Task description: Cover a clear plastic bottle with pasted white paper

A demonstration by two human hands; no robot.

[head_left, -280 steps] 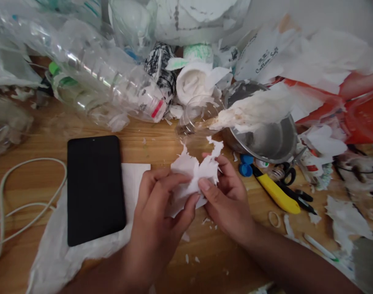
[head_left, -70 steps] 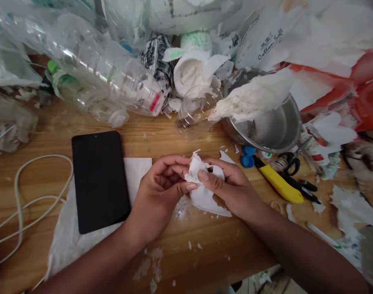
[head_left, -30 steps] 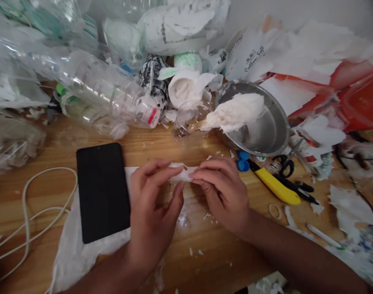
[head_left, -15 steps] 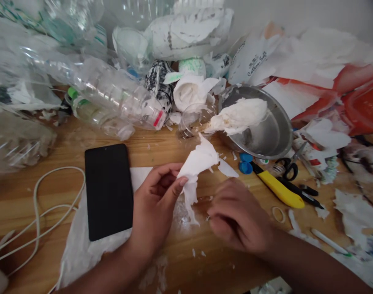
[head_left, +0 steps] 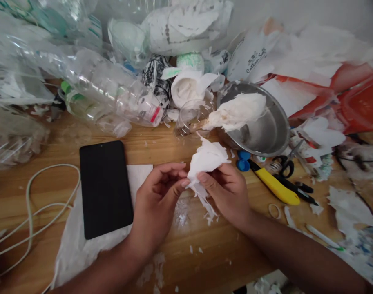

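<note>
A crumpled, torn piece of white tissue paper is held up over the wooden table between both hands. My left hand pinches its left edge between thumb and fingertips. On the other side, my right hand grips the paper with the thumb on top and the fingers behind it. Ragged strips hang down from its lower edge. Just beyond the hands, a lump wrapped in whitish, wet-looking paper lies across the rim of a metal bowl. Its narrow brownish end points left, near a clear plastic cup.
A black phone lies left on white paper, beside a white cable. To the right are blue caps, a yellow utility knife, scissors and a pen. Plastic bottles and paper scraps crowd the back.
My right hand, apart from the paper and blurred before, has come up to it and taken hold of its right side. The paper has shifted slightly right; the view moved a little.
</note>
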